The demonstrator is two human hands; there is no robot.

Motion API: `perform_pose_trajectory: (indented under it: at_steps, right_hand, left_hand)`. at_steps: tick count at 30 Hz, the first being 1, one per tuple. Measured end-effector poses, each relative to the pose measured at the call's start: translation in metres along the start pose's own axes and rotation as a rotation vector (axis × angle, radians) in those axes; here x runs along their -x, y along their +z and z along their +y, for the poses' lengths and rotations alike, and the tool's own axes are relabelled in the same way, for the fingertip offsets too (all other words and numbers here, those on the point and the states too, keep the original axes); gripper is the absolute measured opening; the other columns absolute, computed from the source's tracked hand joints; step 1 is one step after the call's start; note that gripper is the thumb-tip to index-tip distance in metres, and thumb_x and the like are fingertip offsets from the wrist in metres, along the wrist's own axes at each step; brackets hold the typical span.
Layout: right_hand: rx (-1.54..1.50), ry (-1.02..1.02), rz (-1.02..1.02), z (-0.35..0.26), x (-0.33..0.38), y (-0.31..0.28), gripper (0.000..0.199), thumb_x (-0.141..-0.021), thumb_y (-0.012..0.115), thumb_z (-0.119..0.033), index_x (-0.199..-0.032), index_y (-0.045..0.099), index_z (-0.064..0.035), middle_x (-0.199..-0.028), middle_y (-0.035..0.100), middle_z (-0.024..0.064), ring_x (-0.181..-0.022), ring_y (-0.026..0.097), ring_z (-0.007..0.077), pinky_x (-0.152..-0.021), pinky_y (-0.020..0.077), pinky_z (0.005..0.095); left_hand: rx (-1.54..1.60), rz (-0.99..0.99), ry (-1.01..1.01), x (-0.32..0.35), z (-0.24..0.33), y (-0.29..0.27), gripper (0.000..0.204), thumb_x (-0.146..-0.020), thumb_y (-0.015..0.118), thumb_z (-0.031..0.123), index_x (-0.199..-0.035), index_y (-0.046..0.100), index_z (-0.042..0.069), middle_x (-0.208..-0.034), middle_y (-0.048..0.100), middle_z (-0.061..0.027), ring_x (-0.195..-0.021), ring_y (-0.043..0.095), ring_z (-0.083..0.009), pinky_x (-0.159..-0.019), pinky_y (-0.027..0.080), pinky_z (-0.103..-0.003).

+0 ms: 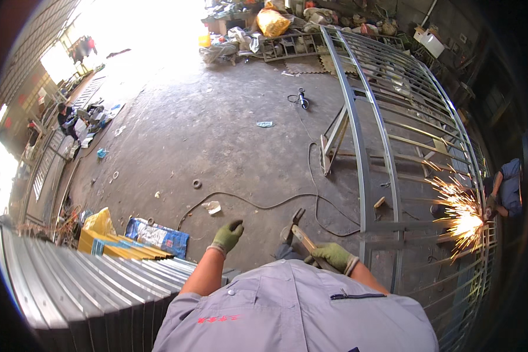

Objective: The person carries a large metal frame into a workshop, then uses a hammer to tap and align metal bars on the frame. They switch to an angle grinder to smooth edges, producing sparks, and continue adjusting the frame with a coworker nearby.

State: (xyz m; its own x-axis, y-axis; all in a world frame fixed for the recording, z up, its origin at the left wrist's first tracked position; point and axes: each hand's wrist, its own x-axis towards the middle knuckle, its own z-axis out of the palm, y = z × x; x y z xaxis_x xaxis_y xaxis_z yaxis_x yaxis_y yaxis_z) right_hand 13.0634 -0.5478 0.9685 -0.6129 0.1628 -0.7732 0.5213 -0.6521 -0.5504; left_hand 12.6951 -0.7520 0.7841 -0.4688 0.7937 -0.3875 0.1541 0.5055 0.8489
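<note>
My left hand [226, 236], in a green work glove, hangs over the floor left of my body. Its fingers are loosely bent and apart, with nothing in them. My right hand [333, 257], gloved the same, is closed round the wooden handle of a claw hammer [302, 236]. The hammer's dark forked head points away from me, up and to the left. To the right of that hand stands a large frame of grey metal tubes [362, 158] with many crossbars; its near corner is close to my right forearm.
Stacked metal profiles [100, 276] lie at my left, beside a yellow bundle [102, 237] and a blue-white sack [157, 236]. A cable [264, 206] crosses the floor to a grinder [303, 98]. At right a co-worker [509, 185] throws sparks [466, 220]; another person [68, 120] is far left.
</note>
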Motion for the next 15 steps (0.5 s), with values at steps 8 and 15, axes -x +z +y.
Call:
perform_pose_trajectory:
  at_steps: [8, 15]
  right_hand:
    - [-0.076, 0.0, 0.092, -0.261, -0.172, -0.103, 0.031, -0.11, 0.068, -0.024, -0.118, 0.076, 0.0054, -0.103, 0.079, 0.0159, -0.081, 0.074, 0.0228, -0.073, 0.0621, 0.0379]
    - [-0.326, 0.045, 0.248, -0.394, -0.345, -0.18, 0.037, -0.112, 0.065, -0.029, -0.124, 0.073, 0.0046, -0.104, 0.08, 0.013, -0.075, 0.072, 0.022, -0.067, 0.0617, 0.0392]
  left_hand:
    - [-0.323, -0.098, -0.562, -0.063, -0.078, -0.034, 0.065, -0.099, 0.063, 0.055, -0.132, 0.078, 0.001, -0.13, 0.075, -0.031, -0.13, 0.07, -0.0459, -0.111, 0.054, -0.051]
    - [-0.211, -0.064, -0.831, -0.211, -0.048, -0.118, 0.066, -0.1, 0.062, 0.056, -0.131, 0.078, 0.001, -0.128, 0.075, -0.0319, -0.129, 0.071, -0.0465, -0.11, 0.054, -0.051]
